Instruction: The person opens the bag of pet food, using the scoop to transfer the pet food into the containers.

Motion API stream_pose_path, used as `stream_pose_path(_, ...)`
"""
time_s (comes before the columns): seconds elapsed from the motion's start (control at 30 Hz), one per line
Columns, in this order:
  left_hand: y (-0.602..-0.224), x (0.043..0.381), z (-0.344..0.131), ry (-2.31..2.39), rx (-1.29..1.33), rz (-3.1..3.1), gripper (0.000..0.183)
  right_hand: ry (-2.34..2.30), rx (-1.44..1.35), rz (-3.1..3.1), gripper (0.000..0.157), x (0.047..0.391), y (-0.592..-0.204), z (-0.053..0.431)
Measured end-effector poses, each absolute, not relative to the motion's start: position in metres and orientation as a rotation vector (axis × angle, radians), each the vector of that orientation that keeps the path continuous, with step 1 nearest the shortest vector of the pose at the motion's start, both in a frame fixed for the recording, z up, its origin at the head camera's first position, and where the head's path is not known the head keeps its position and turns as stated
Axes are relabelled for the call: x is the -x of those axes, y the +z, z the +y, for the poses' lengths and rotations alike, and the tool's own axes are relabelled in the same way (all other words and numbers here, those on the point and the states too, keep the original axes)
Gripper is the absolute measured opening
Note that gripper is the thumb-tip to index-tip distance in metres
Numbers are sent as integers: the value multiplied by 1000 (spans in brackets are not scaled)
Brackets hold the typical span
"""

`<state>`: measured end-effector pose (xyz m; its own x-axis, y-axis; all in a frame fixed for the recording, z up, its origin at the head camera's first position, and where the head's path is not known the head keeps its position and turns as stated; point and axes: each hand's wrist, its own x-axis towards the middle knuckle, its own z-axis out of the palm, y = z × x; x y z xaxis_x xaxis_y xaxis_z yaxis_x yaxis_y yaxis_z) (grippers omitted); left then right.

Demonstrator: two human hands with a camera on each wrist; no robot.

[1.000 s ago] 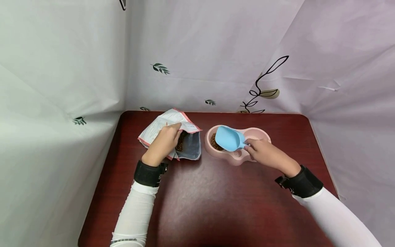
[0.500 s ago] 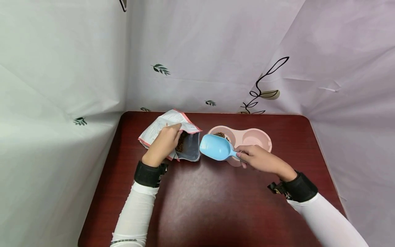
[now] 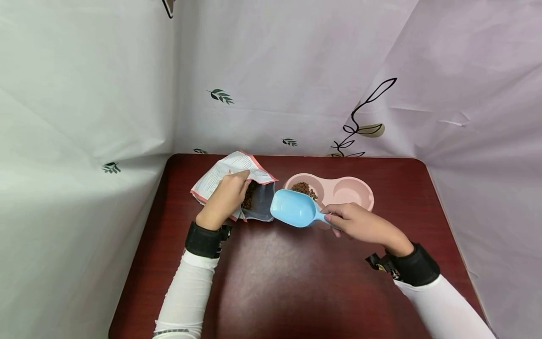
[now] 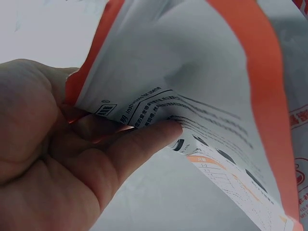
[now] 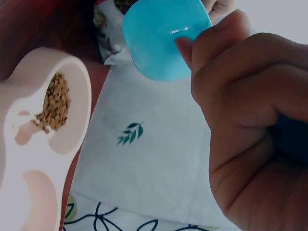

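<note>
My left hand [image 3: 226, 197] pinches the upper edge of a white, red-trimmed pet food bag [image 4: 211, 72], its mouth held apart. Brown kibble and the bag's grey lining [image 3: 263, 201] show inside. By its handle, my right hand [image 3: 355, 221] grips a light blue scoop [image 3: 294, 208], bare inside, between the bag and a pink double bowl [image 3: 328, 182]. The scoop overlaps the bowl's front edge in the head view. A pile of kibble [image 5: 57, 103] lies in the bowl's left hollow; its right hollow [image 3: 352, 190] holds none.
A dark red-brown table [image 3: 271, 282] carries everything, with rounded far corners. White fabric [image 3: 271, 80] printed with leaves hangs behind it and along both sides.
The scoop was tilted over the bowl's left hollow; my right hand has brought it left and nearer the body, turned level. Kibble in the bowl is uncovered. My left hand stays put.
</note>
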<state>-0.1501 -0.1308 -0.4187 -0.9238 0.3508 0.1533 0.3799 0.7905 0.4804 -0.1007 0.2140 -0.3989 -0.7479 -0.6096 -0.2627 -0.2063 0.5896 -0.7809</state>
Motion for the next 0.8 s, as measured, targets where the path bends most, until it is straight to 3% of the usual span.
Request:
stream_pose_path(0.33,-418,149,-131,-815,586,-2922,17,-1000,662,2318,17,105,-407,187)
stream_pose_path(0.8,-419,148,-127,-775,592,-2915,16,-1089,529,2233,26,116,-411,145)
